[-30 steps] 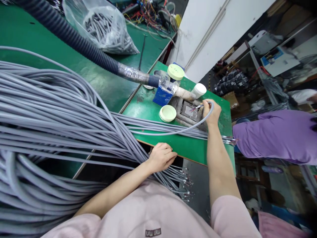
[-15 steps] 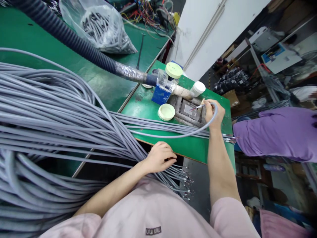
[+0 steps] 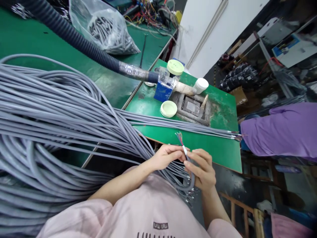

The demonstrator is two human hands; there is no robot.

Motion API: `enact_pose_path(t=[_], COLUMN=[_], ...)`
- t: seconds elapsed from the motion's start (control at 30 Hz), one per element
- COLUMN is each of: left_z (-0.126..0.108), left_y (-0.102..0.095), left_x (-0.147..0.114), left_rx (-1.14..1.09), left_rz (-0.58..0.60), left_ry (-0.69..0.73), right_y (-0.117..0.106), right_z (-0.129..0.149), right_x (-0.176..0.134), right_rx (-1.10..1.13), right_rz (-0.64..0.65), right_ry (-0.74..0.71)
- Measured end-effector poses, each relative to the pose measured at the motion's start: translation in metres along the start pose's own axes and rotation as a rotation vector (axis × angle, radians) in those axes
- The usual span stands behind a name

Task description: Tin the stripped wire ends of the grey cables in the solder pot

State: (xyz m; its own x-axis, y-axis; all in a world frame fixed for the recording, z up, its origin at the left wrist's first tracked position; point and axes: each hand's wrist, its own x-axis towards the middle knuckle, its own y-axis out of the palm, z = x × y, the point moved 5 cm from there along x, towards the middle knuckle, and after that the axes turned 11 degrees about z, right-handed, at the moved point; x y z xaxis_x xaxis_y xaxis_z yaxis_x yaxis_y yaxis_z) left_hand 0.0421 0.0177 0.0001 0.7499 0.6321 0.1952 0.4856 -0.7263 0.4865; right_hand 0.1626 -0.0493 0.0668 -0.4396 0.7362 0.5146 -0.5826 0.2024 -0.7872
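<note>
A grey cable [image 3: 192, 180] bends up between my hands, its end pointing away from me. White wrap [image 3: 184, 150] covers the end of its jacket, and thin coloured wires [image 3: 179, 137] fan out beyond it. My left hand [image 3: 168, 156] pinches the cable near the white wrap from the left. From the right, my right hand [image 3: 203, 168] has its fingers curled around the cable just below. More cable ends [image 3: 173, 177] hang under my hands, partly hidden by them.
Grey cable bundles [image 3: 61, 112] cover the left, some cables [image 3: 173, 123] crossing the green table [image 3: 220, 152]. A solder pot [image 3: 192, 107], a pale green dish [image 3: 168, 108] and a white tub [image 3: 200, 85] stand there. A ribbed hose [image 3: 99, 59] passes overhead. A purple-sleeved person [image 3: 292, 129] is at right.
My right hand has brought the cable end from the solder pot back toward me. My left hand, previously resting lower by the cables, has closed on that cable near its end.
</note>
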Motion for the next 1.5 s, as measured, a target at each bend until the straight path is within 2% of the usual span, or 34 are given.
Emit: enact_pose_path(t=[0.13,0.43,0.57,0.83,1.23,1.5], left_z=[0.002,0.001,0.002,0.003,0.020,0.022], left_y=[0.002,0.002,0.003,0.004,0.001,0.000], left_x=[-0.004,-0.009,-0.010,-0.012,-0.020,-0.021], left_rx=[0.051,0.269,0.313,0.261,0.058,-0.054], left_rz=[-0.075,-0.071,-0.076,-0.079,-0.093,-0.119], left_ry=[-0.036,0.033,0.016,-0.001,-0.099,-0.050], right_y=[0.012,0.022,0.022,0.024,0.027,0.028], right_z=[0.006,0.003,0.004,0.006,0.011,0.016], right_x=[-0.017,-0.036,-0.037,-0.040,-0.044,-0.041], right_rx=[0.068,0.138,0.154,0.158,0.129,0.153], right_rz=[-0.009,-0.030,-0.031,-0.058,-0.026,-0.006], right_ry=[0.020,0.063,0.040,0.019,-0.025,-0.051])
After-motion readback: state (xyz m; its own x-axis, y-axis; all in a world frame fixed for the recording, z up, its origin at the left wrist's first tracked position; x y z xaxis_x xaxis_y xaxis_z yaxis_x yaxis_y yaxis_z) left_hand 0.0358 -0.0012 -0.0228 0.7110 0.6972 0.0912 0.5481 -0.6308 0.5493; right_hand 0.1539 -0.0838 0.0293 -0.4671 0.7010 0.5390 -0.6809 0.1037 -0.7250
